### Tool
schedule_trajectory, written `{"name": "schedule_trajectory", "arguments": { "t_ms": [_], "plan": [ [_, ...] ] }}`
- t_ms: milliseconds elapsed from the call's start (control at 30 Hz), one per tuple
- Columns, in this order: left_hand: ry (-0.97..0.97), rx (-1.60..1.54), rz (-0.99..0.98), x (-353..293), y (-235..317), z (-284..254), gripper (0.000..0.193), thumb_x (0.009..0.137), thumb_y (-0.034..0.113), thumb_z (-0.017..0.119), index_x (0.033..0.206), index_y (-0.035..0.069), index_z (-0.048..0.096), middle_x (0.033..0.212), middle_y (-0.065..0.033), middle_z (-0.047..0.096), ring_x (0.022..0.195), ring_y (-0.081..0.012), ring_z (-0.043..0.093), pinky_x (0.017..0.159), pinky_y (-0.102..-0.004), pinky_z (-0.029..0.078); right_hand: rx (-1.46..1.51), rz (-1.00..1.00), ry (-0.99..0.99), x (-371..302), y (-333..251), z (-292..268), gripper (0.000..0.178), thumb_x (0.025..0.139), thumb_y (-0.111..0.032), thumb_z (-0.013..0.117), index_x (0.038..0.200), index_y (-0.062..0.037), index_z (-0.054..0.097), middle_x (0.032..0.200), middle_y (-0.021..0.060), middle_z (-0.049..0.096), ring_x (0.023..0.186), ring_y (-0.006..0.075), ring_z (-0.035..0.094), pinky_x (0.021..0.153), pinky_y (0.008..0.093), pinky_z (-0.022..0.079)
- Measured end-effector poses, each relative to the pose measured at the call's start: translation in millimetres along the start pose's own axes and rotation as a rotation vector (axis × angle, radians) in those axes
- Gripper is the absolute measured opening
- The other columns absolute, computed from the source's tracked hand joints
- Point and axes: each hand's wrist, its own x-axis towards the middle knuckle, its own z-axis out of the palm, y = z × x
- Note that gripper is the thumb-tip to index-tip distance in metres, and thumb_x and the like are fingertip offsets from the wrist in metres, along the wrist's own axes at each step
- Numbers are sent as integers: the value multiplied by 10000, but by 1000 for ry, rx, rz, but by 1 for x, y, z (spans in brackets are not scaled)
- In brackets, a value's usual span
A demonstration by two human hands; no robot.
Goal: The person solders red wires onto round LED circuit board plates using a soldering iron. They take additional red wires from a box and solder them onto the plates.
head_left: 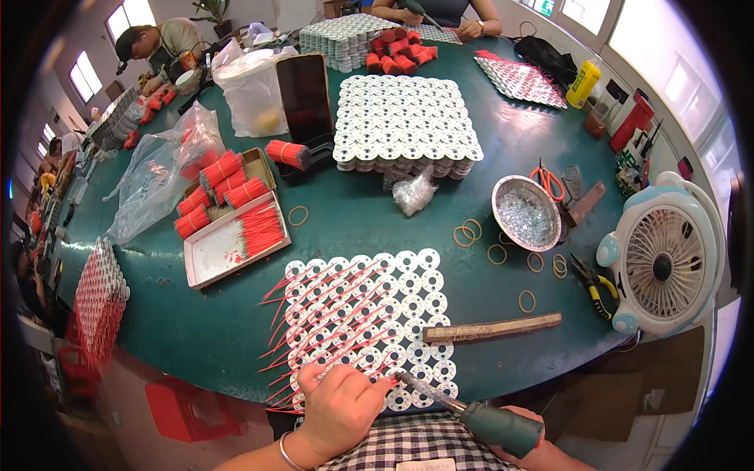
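At a green table's near edge, a sheet of white discs is lying, red wires trailing leftward. Over the sheet's lower edge, the left hand is bunching its fingertips; what they are pinching, I cannot tell. Beyond its lower right corner, the right hand is gripping a soldering iron, fingers mostly hidden.

An electronics assembly workshop: stacked circuit boards and bundled red wires on the green bench, a soldering iron above its near edge, a co-worker at its far edge.
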Motion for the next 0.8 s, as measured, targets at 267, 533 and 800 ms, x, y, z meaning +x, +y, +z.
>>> {"name": "schedule_trajectory", "arguments": {
  "t_ms": [267, 533, 800],
  "plan": [
    [4, 3, 8, 1, 1, 0, 98, 706, 170, 615, 799, 175, 644, 644, 61, 460, 735, -108, 493, 775, -384, 241, 19, -133, 124, -15, 22, 1, 473, 770, -119, 650, 1168, 31, 442, 1078, 169, 571, 956, 235, 568, 841, 347, 441],
    [69, 25, 38, -1, 6, 3, 53, 712, 188, 661, 762, 180, 644, 611, 63, 435, 688, -101, 477, 759, -371, 231, -89, -23, 180, -28, 21, 0, 462, 756, -116, 667, 1140, 43, 465, 1021, 152, 597, 897, 227, 587, 795, 329, 461],
    [72, 20, 44, -1, 8, 3, 44, 710, 183, 663, 746, 177, 639, 617, 65, 452, 679, -102, 479, 760, -361, 236, -107, 23, 176, -22, 1, 1, 470, 729, -84, 693, 1124, 54, 478, 1005, 163, 607, 895, 227, 599, 796, 336, 467]
  ]
}}
